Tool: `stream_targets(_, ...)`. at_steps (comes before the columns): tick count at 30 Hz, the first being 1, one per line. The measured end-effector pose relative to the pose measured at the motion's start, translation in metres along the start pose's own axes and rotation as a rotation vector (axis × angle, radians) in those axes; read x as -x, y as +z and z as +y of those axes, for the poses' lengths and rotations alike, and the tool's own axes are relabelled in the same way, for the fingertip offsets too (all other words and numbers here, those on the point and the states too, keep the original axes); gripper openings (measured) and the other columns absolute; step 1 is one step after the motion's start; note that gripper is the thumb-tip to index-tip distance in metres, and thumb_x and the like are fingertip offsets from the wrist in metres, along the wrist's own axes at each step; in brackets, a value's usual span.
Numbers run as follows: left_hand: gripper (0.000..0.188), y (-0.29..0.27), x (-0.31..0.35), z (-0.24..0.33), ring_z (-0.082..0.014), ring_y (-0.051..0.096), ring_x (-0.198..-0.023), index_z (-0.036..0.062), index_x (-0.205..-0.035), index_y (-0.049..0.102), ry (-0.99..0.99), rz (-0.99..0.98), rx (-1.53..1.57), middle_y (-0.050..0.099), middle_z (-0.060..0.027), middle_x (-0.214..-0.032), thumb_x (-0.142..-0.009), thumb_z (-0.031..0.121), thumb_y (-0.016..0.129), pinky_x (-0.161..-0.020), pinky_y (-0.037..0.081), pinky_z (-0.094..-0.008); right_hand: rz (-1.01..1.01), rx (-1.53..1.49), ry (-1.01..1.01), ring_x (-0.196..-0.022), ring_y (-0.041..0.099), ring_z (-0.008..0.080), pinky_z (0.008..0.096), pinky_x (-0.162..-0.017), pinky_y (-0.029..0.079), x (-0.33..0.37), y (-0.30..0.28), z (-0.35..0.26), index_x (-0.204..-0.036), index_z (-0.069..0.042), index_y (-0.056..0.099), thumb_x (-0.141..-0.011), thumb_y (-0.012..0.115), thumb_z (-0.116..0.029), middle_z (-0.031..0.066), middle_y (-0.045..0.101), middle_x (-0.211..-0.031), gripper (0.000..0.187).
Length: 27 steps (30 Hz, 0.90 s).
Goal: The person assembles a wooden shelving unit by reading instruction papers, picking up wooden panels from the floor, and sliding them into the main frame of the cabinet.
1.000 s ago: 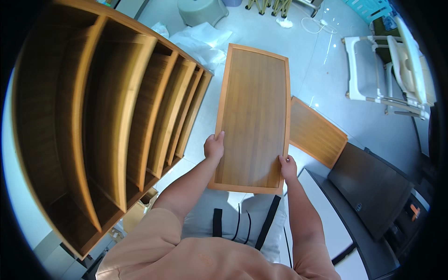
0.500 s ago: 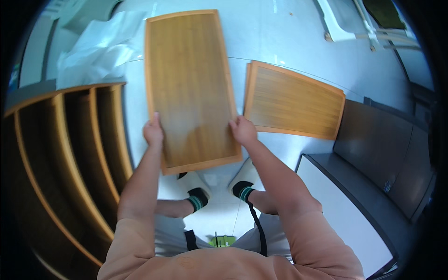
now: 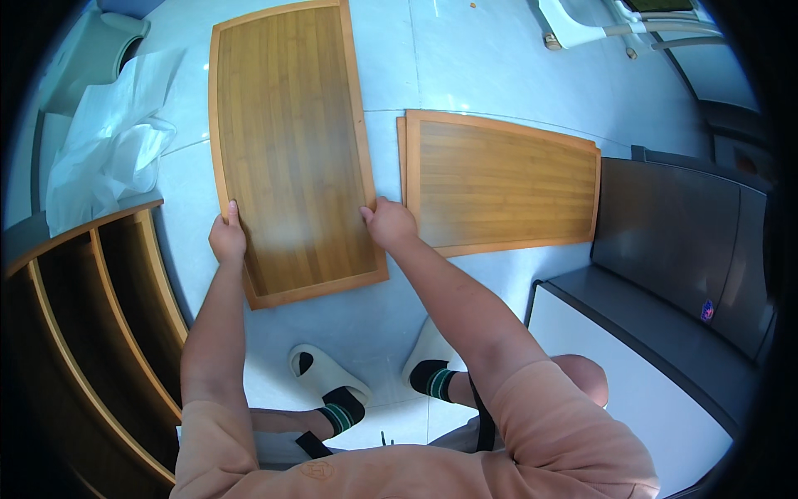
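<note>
A pale tiled floor is carrying everything here. A wooden panel is lying flat on it at the right, with a second one showing just under its left edge. Crumpled white plastic wrap is lying at the far left. Two white slippers are standing on it near the bottom.

Both my arms stretched forward, hands gripping

My left hand clasps the bamboo panel's left edge, my right hand its right edge, fingers curled
</note>
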<state>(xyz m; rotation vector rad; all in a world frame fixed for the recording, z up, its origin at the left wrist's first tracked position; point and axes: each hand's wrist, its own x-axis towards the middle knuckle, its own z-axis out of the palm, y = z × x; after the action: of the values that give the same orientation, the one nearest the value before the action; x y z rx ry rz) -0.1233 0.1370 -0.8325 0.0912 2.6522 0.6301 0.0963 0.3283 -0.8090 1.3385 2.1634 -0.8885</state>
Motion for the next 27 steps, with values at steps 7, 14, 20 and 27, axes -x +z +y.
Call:
stream_targets(7,0.059,-0.016,-0.013,0.023,-0.0292,0.06,-0.083,0.0038,-0.087,0.063,0.148,-0.228,-0.747,0.063,-0.0146,-0.087,-0.087,0.052,0.03,-0.07,0.047,-0.0395,-0.127,0.144,-0.026,-0.087,0.058,0.0297,0.0384,-0.075,0.046,-0.006,-0.012,-0.006,-0.096,-0.002,0.055,-0.086,0.044,-0.04,0.0152,0.061,-0.092,0.04)
stream_targets(14,0.049,-0.01,-0.016,0.069,-0.0251,0.061,-0.083,0.0063,-0.087,0.064,0.328,-0.337,-1.021,0.063,-0.0115,-0.088,-0.089,0.045,0.034,-0.07,0.048,-0.0359,0.014,-0.056,-0.094,-0.08,0.059,0.0284,0.0382,-0.068,0.047,0.019,-0.039,0.029,-0.086,-0.01,0.059,-0.084,0.049,-0.033,0.0111,0.062,-0.083,0.026)
stream_targets(20,0.033,0.055,0.054,0.182,-0.0286,0.056,-0.093,0.005,-0.099,0.056,0.947,-0.421,-0.715,0.056,-0.0144,-0.107,-0.082,0.033,0.052,-0.076,0.047,-0.0367,0.67,-0.53,0.248,-0.075,0.057,0.026,0.0351,-0.065,0.045,0.054,-0.036,0.135,-0.085,-0.006,0.054,-0.077,0.06,-0.03,0.0108,0.059,-0.081,0.026)
stream_targets(27,0.073,0.168,0.086,0.262,-0.0286,0.034,-0.119,0.0078,-0.13,0.027,1.312,-0.237,-0.577,0.035,-0.0114,-0.13,-0.073,0.032,0.065,-0.096,0.031,-0.0418,0.657,-0.868,0.869,-0.083,0.055,0.0226,0.0321,-0.074,0.045,0.079,0.009,0.195,-0.111,-0.001,0.049,-0.072,0.065,-0.044,0.0113,0.057,-0.092,0.061)
